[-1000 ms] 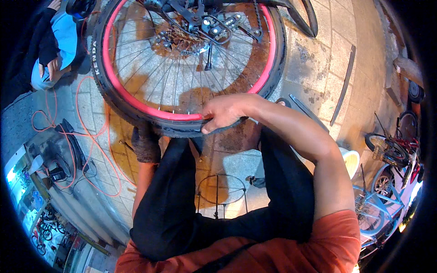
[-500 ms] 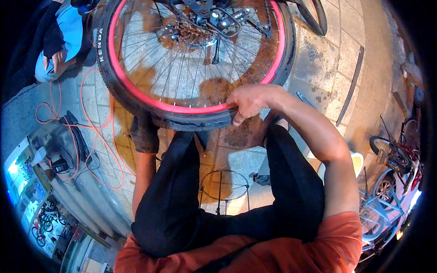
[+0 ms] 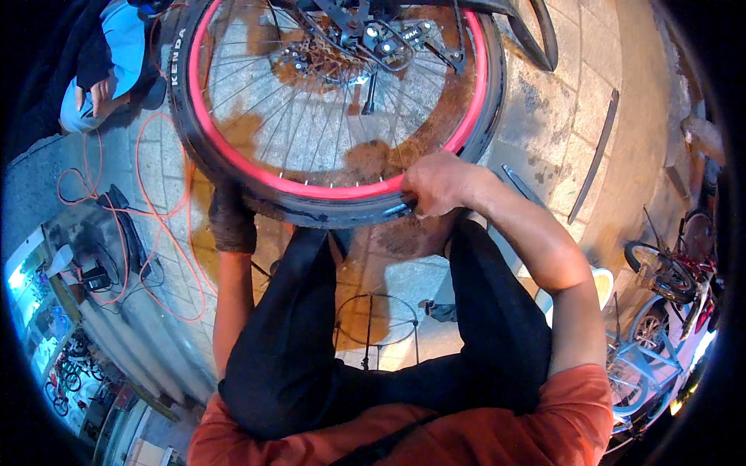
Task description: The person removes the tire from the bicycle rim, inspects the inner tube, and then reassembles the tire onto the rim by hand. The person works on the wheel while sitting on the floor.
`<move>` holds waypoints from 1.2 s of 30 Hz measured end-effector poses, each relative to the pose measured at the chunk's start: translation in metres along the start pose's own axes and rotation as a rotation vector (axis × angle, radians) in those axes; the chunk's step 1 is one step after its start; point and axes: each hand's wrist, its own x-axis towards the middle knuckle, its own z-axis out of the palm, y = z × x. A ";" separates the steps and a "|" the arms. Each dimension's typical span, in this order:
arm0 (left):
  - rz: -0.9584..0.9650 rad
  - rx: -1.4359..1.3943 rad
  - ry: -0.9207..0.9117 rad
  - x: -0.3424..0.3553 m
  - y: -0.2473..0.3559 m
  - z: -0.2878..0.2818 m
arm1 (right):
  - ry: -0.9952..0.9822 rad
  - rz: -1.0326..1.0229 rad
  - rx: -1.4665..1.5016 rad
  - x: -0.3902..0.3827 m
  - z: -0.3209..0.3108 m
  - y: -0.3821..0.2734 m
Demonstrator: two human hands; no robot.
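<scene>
A bicycle wheel with a pink rim (image 3: 303,189) and a black tyre (image 3: 334,214) is in front of my knees. My bare right hand (image 3: 443,183) is closed over the tyre and rim edge at the near right; its fingertips are partly hidden. Beside its fingers a short bluish-white glint shows on the tyre, too small to make out. My left hand (image 3: 232,221), in a dark glove, is against the underside of the tyre at the near left, its fingers hidden. Thin spokes run to the rear sprockets (image 3: 318,66) and a black derailleur (image 3: 385,43).
An orange cable (image 3: 167,225) loops over the paving at left, near a black bag-like item (image 3: 128,233). A seated person's hand (image 3: 93,97) rests at upper left. A dark strip (image 3: 594,155) lies at right, with parked bicycles (image 3: 660,334) beyond. A wire stand (image 3: 373,318) is between my legs.
My right hand has moved a little right along the rim, and its fingers are more curled in. My left hand has shifted slightly left and up along the tyre.
</scene>
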 end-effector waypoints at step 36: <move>-0.247 -0.333 -0.078 -0.035 0.047 0.027 | -0.034 -0.235 0.365 0.025 -0.004 -0.019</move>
